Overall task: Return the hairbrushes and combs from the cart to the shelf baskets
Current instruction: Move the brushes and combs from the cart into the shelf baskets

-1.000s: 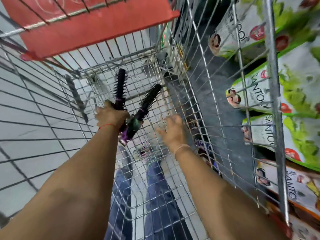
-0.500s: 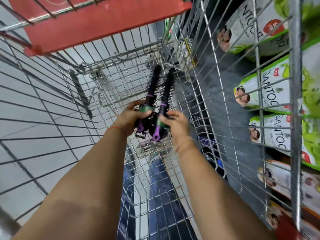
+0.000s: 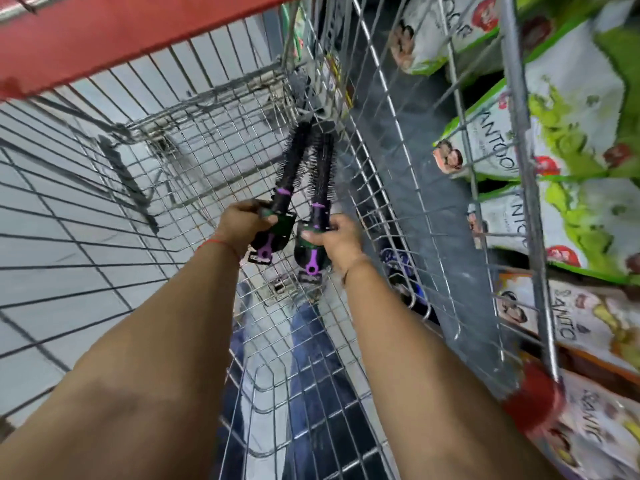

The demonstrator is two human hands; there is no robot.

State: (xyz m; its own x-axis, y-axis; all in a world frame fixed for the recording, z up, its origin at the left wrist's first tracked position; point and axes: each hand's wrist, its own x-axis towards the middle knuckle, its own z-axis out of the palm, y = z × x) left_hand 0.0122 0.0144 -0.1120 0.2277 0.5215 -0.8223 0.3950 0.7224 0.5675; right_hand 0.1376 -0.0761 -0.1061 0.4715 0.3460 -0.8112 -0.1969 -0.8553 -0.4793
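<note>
Head view, looking down into a wire cart point(image 3: 381, 140) that fills most of the frame, red handle bar across the upper left. At centre, two round hairbrushes with black bristles and purple-and-green handles, held up inside the cart, bristle ends pointing toward the upper middle of the frame and lying just beside each other. Left hand point(image 3: 242, 223) with grip clamped on the handle of the left hairbrush point(image 3: 289, 178), a dark tag hanging at its end; right hand point(image 3: 337, 242) with grip clamped on the handle of the right hairbrush point(image 3: 322, 181). Both brushes clear of the cart floor, near the cart's right-hand wall. Down the right side of the frame, beyond the wire, green-and-white packets point(image 3: 568, 109) stacked on shelving; no shelf basket for brushes or combs to be made out here. Near the lower centre of the cart floor, some small dark items, too blurred to name. Step in hand, by the look of it: lifting a pair of brushes out of the cart, one per hand, pickup done and carrying not yet begun. Next move likely calls for raising both brushes over the cart rim without snagging bristles or tags on the wire, then turning toward the shelf to find the matching basket. More items probably left to fetch afterward, though hard to tell.
</note>
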